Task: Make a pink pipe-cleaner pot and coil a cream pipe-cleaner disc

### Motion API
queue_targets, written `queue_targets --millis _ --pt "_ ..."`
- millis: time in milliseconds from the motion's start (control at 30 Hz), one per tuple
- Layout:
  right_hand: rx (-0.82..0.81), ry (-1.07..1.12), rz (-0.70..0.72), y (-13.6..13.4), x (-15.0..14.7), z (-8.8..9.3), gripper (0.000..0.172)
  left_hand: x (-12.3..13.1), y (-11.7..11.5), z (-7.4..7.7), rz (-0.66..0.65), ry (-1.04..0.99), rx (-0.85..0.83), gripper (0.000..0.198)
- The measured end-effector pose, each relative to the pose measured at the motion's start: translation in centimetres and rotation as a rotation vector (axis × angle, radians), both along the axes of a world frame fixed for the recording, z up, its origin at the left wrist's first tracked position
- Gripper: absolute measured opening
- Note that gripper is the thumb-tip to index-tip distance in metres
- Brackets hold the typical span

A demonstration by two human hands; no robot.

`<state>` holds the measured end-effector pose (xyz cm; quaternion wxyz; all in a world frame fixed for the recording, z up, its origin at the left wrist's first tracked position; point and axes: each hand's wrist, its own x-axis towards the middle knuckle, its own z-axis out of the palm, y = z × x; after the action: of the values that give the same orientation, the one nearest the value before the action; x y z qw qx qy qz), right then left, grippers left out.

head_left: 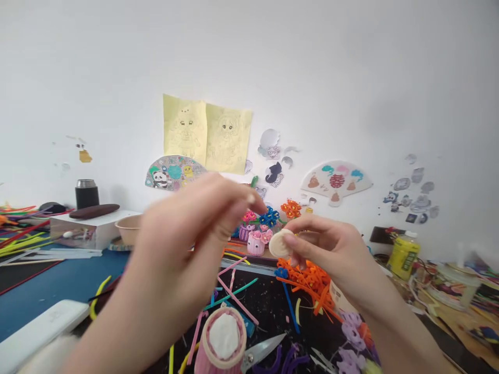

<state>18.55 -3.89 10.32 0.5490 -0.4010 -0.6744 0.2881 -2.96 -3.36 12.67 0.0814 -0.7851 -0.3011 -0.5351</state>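
My right hand (pixel 323 241) pinches a small round cream-coloured disc (pixel 279 244) between thumb and fingers, above the black work surface. Raised on the other side, my left hand (pixel 198 228) is slightly blurred, its thumb and forefinger drawn together. A small pale spot shows at those fingertips, too small to name. Below the hands stands a pink cup-like piece (pixel 218 361) with a cream rim and white filling. Scissors (pixel 265 353) with open blades lie beside it. Orange pipe-cleaner pieces (pixel 312 278) are heaped beneath my right hand.
Finished pipe-cleaner flowers in pots (pixel 256 243) stand along the back by the wall. Loose pipe cleaners (pixel 237 296) litter the black surface. At left are a white device (pixel 47 327), a bowl (pixel 128 228) and a dark flask (pixel 87 195); a yellow bottle (pixel 404 254) stands right.
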Motion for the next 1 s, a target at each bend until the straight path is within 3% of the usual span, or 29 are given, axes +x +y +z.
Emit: queue_targets --millis 67,167,333,567,833,1000 --pt "0.017 0.015 0.011 0.0 0.0 0.0 0.017 0.9 0.5 -0.3 -0.123 0.196 -0.004 0.023" --pt "0.052 0.038 0.006 0.1 0.1 -0.1 0.015 1.7 1.8 -0.7 -0.119 0.292 -0.068 0.019" --pt "0.144 0.053 -0.077 0.0 0.1 -0.2 0.019 2.1 2.4 -1.0 -0.124 0.216 -0.145 0.008" --pt "0.259 0.011 -0.158 -0.5 -0.6 -0.2 0.025 2.4 1.8 -1.0 -0.147 0.146 -0.018 0.012" --pt "0.27 -0.027 -0.181 -0.5 -0.7 -0.4 0.01 2.4 1.7 -1.1 -0.172 0.13 -0.046 0.01" --pt "0.273 -0.023 -0.171 -0.6 -0.9 -0.3 0.009 2.5 1.5 -1.3 -0.186 0.127 -0.034 0.009"
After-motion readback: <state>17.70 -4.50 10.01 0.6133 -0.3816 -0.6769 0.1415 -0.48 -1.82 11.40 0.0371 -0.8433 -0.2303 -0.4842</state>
